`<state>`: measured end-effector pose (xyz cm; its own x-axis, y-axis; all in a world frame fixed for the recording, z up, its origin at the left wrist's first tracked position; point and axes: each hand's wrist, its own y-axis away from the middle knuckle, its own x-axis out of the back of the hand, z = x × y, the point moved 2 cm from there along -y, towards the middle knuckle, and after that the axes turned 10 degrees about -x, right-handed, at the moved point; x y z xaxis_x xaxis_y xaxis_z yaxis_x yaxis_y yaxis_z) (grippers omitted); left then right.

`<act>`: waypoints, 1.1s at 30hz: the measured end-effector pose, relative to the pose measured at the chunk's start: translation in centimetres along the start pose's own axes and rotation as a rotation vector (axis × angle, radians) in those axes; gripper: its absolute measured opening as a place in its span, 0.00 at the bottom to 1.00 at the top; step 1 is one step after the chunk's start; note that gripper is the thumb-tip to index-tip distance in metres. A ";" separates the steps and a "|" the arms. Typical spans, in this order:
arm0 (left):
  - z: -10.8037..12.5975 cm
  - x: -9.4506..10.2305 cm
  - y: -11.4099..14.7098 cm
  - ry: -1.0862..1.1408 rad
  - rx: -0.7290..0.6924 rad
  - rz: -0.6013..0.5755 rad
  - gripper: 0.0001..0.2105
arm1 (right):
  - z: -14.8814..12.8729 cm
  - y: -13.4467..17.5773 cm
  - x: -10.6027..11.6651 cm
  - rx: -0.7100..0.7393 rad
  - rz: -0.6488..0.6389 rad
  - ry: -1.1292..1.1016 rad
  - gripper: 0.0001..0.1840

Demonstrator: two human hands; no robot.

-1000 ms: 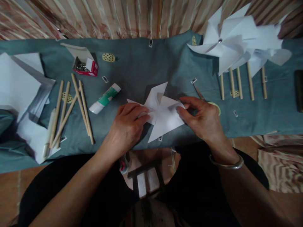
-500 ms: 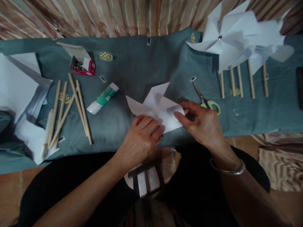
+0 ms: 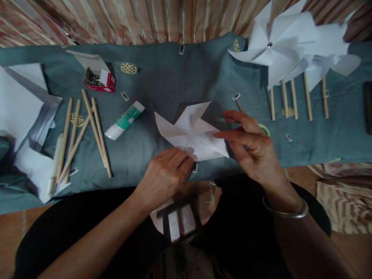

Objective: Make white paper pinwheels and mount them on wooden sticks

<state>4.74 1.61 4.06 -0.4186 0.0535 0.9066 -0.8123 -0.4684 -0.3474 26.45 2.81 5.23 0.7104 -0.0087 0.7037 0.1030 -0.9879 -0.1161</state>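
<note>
A white paper pinwheel with folded blades lies on the teal cloth in front of me. My left hand is closed at its near left edge, fingertips gripping the paper; the thumb is hidden. Over the right blade, my right hand has its fingers apart and holds nothing, with the index fingertip close to or touching the paper. Behind that hand lie scissors with green handles, mostly covered. To the left of the pinwheel is a green and white glue stick.
Several wooden sticks lie at left, beside white paper sheets. A red and white box of small metal pieces stands open behind them. Finished pinwheels on sticks lie at back right. The cloth-covered table ends at a striped curtain.
My right hand has let go of the right blade and spread its fingers, shifting slightly right. My left hand has slid a little left and toward me, still at the pinwheel.
</note>
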 end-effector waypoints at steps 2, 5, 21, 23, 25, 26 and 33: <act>-0.1 0.2 0.2 -0.005 0.007 0.010 0.06 | 0.3 0.1 -0.1 0.012 -0.026 0.035 0.16; -0.3 0.5 0.3 -0.015 0.017 0.013 0.06 | 0.7 0.2 -0.3 0.015 -0.040 0.072 0.18; -1.0 0.7 1.1 0.020 0.084 0.102 0.05 | 0.9 0.2 -0.3 -0.136 -0.148 -0.074 0.14; -1.0 0.7 1.0 0.018 0.086 0.099 0.06 | 0.7 0.2 -0.1 -0.154 -0.153 -0.155 0.12; -1.0 0.7 0.9 0.031 0.092 0.090 0.06 | 0.5 0.1 -0.1 -0.151 -0.152 -0.210 0.10; -1.0 0.6 0.9 0.042 0.097 0.089 0.06 | 0.4 0.1 -0.2 -0.148 -0.152 -0.230 0.09; -1.4 0.8 1.0 0.193 0.181 0.090 0.07 | 0.3 -0.1 -0.8 -0.181 -0.102 -0.262 0.07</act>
<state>3.07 2.45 4.10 -0.5695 0.1638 0.8055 -0.6899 -0.6280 -0.3600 26.06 2.96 4.46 0.8604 0.1083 0.4980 0.0740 -0.9934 0.0882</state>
